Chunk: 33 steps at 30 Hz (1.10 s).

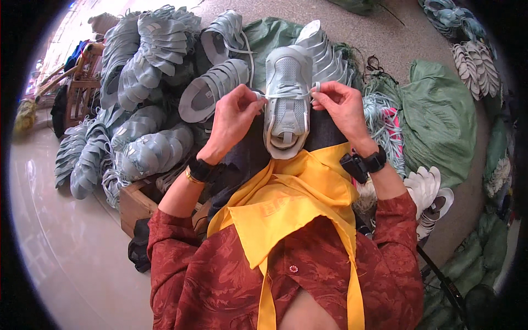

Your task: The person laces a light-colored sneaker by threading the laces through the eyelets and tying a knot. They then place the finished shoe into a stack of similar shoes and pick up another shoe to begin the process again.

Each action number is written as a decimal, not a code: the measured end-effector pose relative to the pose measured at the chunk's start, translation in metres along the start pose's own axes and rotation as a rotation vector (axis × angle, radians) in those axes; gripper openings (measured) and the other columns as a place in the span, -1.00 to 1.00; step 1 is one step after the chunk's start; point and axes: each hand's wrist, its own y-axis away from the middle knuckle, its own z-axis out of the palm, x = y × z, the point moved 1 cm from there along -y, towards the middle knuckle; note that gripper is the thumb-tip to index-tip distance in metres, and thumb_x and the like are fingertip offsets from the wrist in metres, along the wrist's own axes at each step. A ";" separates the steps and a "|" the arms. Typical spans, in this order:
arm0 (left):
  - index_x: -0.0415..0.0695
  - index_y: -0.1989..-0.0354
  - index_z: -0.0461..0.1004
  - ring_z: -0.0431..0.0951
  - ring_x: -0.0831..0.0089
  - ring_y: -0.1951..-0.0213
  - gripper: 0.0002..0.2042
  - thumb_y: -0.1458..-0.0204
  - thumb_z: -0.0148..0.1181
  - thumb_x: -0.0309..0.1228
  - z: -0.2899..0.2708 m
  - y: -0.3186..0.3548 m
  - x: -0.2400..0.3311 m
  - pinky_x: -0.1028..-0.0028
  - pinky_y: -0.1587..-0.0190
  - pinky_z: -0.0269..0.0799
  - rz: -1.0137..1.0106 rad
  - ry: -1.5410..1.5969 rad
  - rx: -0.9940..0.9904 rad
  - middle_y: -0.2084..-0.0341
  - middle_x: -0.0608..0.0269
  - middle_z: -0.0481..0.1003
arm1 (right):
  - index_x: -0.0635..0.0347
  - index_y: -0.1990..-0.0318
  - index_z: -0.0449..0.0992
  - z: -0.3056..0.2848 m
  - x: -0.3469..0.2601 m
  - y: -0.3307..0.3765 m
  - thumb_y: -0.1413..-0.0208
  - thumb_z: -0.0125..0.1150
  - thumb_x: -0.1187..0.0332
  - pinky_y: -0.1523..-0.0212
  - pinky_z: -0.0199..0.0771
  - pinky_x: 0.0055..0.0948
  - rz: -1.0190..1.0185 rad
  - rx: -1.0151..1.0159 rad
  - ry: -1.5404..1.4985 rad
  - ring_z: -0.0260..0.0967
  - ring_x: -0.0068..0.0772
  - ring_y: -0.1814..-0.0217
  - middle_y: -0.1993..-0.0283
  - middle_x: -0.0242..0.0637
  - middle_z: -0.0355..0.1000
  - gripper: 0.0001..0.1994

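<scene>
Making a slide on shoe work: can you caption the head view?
Both hands, left hand and right hand, pull a lace across a pale grey shoe upper, beside stacked uppers.

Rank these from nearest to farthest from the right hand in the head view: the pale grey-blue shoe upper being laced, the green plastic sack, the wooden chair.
1. Pale grey-blue shoe upper: just left of the right hand, whose fingers pinch its lace.
2. Green plastic sack: on the floor to the right.
3. Wooden chair: far left, beyond the stacked uppers.
</scene>
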 end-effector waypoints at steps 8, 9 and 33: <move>-0.23 0.31 0.45 0.58 0.60 0.18 -0.93 -0.23 0.18 -0.59 0.000 -0.006 -0.011 0.56 0.09 0.56 0.011 0.256 -0.052 0.20 0.14 0.64 | 0.39 0.21 0.56 0.003 0.008 0.007 -0.18 0.29 0.60 0.16 0.69 -0.51 -0.032 0.025 -0.124 0.61 -0.53 0.23 0.23 -0.27 0.62 -0.94; -0.25 0.31 0.45 0.60 0.59 0.20 -0.95 -0.20 0.19 -0.61 0.001 -0.005 -0.011 0.55 0.10 0.57 0.019 0.267 -0.043 0.21 0.13 0.65 | 0.38 0.22 0.56 0.003 0.009 0.007 -0.17 0.30 0.59 0.17 0.67 -0.52 -0.039 0.040 -0.088 0.61 -0.54 0.23 0.24 -0.28 0.62 -0.94; -0.27 0.34 0.45 0.60 0.54 0.19 -0.92 -0.12 0.17 -0.72 0.015 -0.006 -0.010 0.53 0.09 0.58 0.104 0.256 0.069 0.22 0.18 0.62 | 0.30 0.25 0.57 0.009 0.007 0.008 -0.12 0.37 0.52 0.23 0.58 -0.58 -0.102 0.045 0.145 0.57 -0.64 0.29 0.35 -0.38 0.62 -0.90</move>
